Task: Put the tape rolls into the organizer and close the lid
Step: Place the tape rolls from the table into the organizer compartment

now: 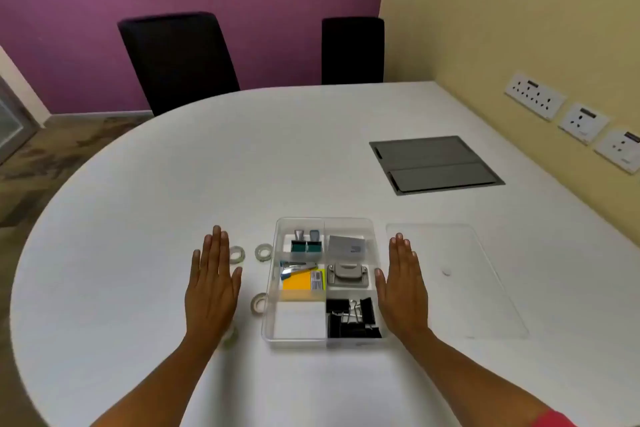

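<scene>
Organizer (pixel 375 239) open on worktop (pixel 311 156): clips (pixel 351 317), stapler (pixel 298 269), punch (pixel 347 274) inside. Tape rolls (pixel 264 252) outside left; lid (pixel 457 282) right. Both hands (pixel 212 288) flat, fingers (pixel 217 246) together, empty.

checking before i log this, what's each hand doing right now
Left hand: open, flat, holding nothing.
Right hand: open, flat, holding nothing.

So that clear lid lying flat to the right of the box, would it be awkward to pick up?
Probably. The clear lid lies flush on the table, so fingers may need to pry an edge. It looks thin, likely light and slightly flexible. Its smooth surface may be slippery.
</scene>
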`<action>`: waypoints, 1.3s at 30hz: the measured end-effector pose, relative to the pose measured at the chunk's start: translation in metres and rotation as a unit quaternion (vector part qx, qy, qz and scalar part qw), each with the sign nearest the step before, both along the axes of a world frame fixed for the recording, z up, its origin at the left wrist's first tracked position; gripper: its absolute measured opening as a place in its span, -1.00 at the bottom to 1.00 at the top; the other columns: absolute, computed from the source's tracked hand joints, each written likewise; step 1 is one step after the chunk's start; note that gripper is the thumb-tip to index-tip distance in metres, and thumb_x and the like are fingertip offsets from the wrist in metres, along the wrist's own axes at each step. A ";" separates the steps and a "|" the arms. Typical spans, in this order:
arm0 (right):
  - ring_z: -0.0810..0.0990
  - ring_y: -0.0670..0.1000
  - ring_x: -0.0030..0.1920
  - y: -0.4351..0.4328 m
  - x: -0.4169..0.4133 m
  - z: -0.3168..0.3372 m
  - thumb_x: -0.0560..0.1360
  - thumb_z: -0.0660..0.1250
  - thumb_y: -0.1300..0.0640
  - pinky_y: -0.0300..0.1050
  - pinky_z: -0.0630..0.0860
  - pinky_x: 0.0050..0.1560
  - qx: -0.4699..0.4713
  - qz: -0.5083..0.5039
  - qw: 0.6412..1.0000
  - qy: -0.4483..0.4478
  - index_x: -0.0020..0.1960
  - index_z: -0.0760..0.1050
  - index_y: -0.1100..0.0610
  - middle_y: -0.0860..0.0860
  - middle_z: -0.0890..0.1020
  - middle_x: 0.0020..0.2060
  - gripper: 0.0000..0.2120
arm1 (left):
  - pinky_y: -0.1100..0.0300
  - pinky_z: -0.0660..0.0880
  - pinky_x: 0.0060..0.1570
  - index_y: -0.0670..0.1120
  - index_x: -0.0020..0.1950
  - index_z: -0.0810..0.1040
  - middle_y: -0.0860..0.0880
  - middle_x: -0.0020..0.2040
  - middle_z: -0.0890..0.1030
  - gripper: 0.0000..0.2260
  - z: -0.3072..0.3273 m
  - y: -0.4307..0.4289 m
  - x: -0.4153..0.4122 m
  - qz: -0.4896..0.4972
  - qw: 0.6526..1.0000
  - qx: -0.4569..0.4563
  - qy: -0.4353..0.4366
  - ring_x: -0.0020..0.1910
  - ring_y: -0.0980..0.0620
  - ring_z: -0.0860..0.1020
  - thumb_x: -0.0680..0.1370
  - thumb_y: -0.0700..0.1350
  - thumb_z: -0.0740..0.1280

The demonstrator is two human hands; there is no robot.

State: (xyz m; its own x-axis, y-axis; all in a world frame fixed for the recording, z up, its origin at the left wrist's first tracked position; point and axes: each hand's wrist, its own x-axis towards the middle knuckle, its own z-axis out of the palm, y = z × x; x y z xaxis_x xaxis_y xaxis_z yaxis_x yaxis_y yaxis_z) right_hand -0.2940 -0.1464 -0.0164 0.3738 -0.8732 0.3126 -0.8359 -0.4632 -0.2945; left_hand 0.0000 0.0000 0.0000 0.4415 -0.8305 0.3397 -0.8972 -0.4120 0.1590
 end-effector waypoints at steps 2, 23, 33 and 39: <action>0.02 0.04 0.55 0.006 0.001 -0.004 0.60 -0.05 -0.01 -0.14 -0.08 0.55 0.016 -0.007 1.000 -0.024 0.54 -0.03 0.20 0.10 0.06 0.55 -0.43 | 0.11 -0.20 0.53 -0.17 0.54 -0.05 -0.13 0.57 0.01 -0.44 -0.005 0.011 -0.001 0.023 1.000 0.014 0.015 0.56 0.05 -0.16 0.58 0.02 -0.08; 0.43 0.12 0.38 0.103 0.215 -0.016 0.35 0.46 0.37 -0.10 0.34 0.41 0.141 0.149 0.973 0.101 0.29 0.46 0.31 0.21 0.51 0.32 -0.48 | -0.01 -0.07 0.53 -0.17 0.53 -0.05 -0.07 0.57 0.00 -0.38 -0.107 0.089 0.078 -0.034 0.967 0.160 0.196 0.55 -0.02 -0.03 0.52 0.09 -0.16; 0.54 0.14 0.20 0.103 0.249 -0.038 0.53 0.26 0.28 0.08 0.10 0.51 0.117 0.098 0.927 0.341 0.20 0.46 0.21 0.14 0.60 0.15 -0.75 | 0.02 -0.12 0.53 -0.11 0.54 -0.14 -0.03 0.57 -0.11 -0.41 -0.124 0.090 0.094 -0.069 0.959 0.191 0.197 0.56 0.00 -0.12 0.56 0.08 -0.12; 0.62 0.17 -0.03 0.103 0.246 -0.016 0.33 0.41 0.47 0.06 0.50 0.19 0.137 0.129 0.971 0.144 0.08 0.56 0.26 0.18 0.65 -0.05 -0.66 | -0.01 -0.12 0.53 -0.15 0.54 -0.12 -0.06 0.57 -0.10 -0.39 -0.122 0.089 0.095 -0.078 0.957 0.208 0.187 0.56 -0.04 -0.13 0.56 0.10 -0.10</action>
